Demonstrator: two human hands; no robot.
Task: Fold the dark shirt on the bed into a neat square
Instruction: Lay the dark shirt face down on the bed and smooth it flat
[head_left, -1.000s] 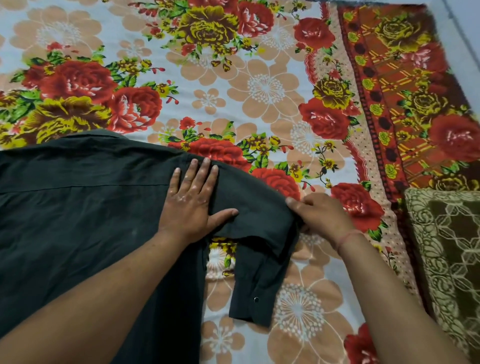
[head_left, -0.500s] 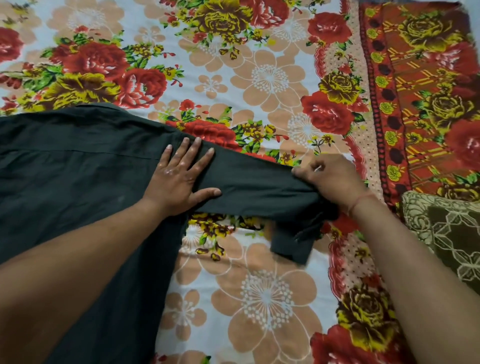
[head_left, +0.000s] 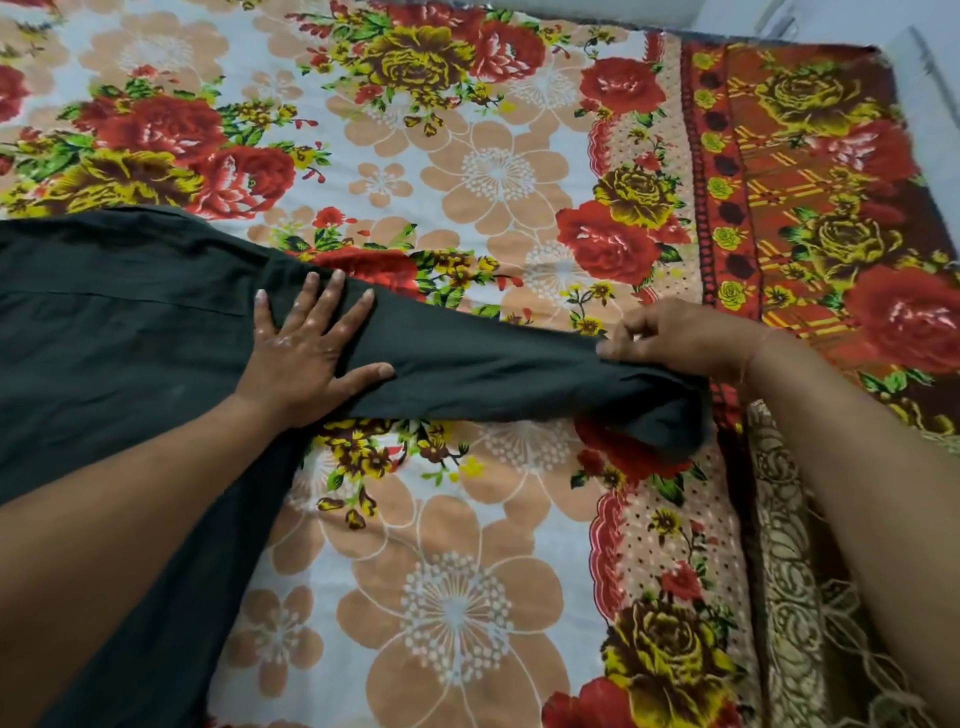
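The dark shirt (head_left: 119, 338) lies spread on the left side of the bed, its body running from the left edge down to the near edge of the view, over a floral bedsheet (head_left: 467, 597) of red, yellow and peach blooms. Its sleeve (head_left: 493, 374) stretches out to the right across the sheet, drawn fairly taut.

The left hand (head_left: 306, 358) lies flat where the sleeve meets the body, palm down, fingers (head_left: 332, 296) straight and spread, the thumb out to the right along the sleeve's near edge.

The right hand (head_left: 685, 338) grips the far end of the sleeve, its fingers (head_left: 623, 332) curled and pinching the cloth; the sleeve end bunches and hangs just below that hand. A thin red thread (head_left: 753, 358) circles the right wrist.

A brown and cream patterned cloth (head_left: 789, 571) lies along the near right side of the bed, beside the sheet's red border.
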